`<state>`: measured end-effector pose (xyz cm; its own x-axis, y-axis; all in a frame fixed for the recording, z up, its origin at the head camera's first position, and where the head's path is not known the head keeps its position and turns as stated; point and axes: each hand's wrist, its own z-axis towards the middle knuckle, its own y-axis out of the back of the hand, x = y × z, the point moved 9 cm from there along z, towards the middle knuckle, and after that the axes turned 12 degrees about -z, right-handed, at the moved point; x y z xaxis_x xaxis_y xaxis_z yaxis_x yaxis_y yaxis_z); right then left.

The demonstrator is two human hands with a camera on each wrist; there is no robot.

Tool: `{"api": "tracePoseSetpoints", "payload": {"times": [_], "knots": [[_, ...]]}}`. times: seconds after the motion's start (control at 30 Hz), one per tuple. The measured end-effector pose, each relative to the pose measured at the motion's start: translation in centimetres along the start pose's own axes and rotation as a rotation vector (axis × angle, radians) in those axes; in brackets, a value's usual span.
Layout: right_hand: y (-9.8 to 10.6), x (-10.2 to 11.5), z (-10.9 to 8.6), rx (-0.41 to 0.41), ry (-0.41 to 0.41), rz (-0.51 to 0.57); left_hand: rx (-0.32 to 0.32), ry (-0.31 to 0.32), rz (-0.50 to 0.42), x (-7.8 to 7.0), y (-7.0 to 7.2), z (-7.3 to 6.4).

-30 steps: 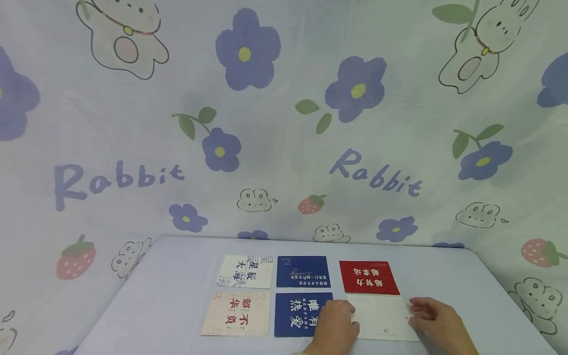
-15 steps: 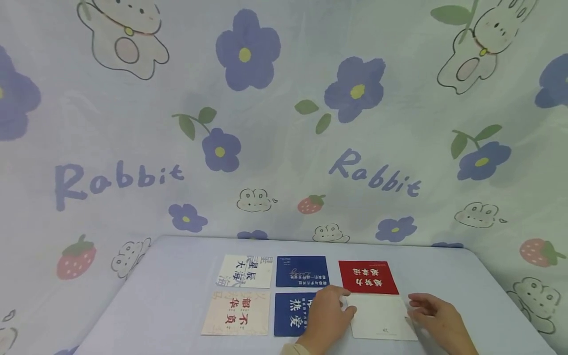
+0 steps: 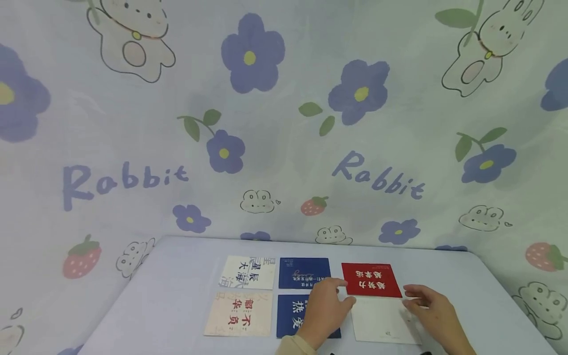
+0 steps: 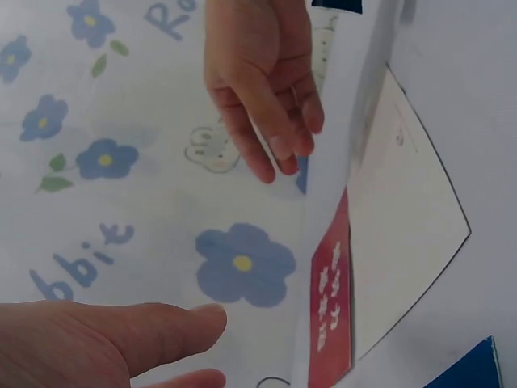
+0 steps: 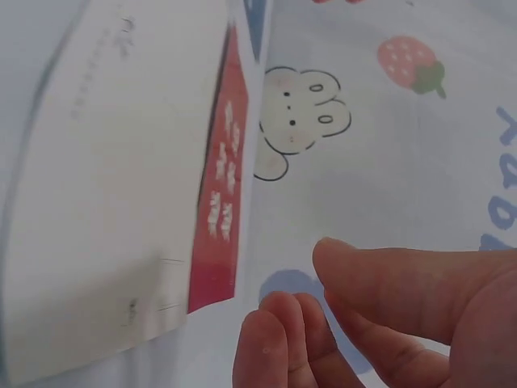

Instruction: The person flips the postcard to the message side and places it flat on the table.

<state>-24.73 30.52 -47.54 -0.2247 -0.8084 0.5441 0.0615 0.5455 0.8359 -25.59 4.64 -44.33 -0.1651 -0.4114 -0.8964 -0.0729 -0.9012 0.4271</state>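
Note:
In the head view my left hand (image 3: 326,309) hovers over the blue cards, with thumb and fingers apart and nothing between them. It partly hides the near blue card (image 3: 289,318) and overlaps a corner of the far blue card (image 3: 303,268). My right hand (image 3: 432,311) is beside the right edge of a plain cream card (image 3: 385,323), its fingers loosely bent and holding nothing. A red card (image 3: 372,278) with white characters lies just beyond the cream one, edge to edge. Both wrist views show the bare fingers (image 5: 347,279) apart from the cards.
Left of the blue cards lie a white card (image 3: 248,272) with dark blue characters and a beige card (image 3: 238,315) with red ones. All rest flat on a white table (image 3: 159,296). Behind stands a cloth (image 3: 284,123) printed with rabbits and flowers.
Both hands have come away from the cream card's sides and lifted slightly toward the far side. The cream card now sits close against the red card. The head view has shifted a little.

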Motion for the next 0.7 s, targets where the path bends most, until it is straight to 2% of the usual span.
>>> {"api": "tracePoseSetpoints", "payload": {"times": [0.2,0.43,0.7], "knots": [[0.3,1.1,0.7,-0.021,0.027,-0.009,-0.044,-0.047,-0.014,-0.5,0.3,0.5],[0.3,2.0,1.3,0.012,0.014,-0.024,-0.06,-0.031,-0.039,-0.7,0.2,1.2],[0.5,2.8,2.1,0.01,0.06,-0.054,-0.068,-0.023,-0.051,-0.5,-0.7,2.4]]}}
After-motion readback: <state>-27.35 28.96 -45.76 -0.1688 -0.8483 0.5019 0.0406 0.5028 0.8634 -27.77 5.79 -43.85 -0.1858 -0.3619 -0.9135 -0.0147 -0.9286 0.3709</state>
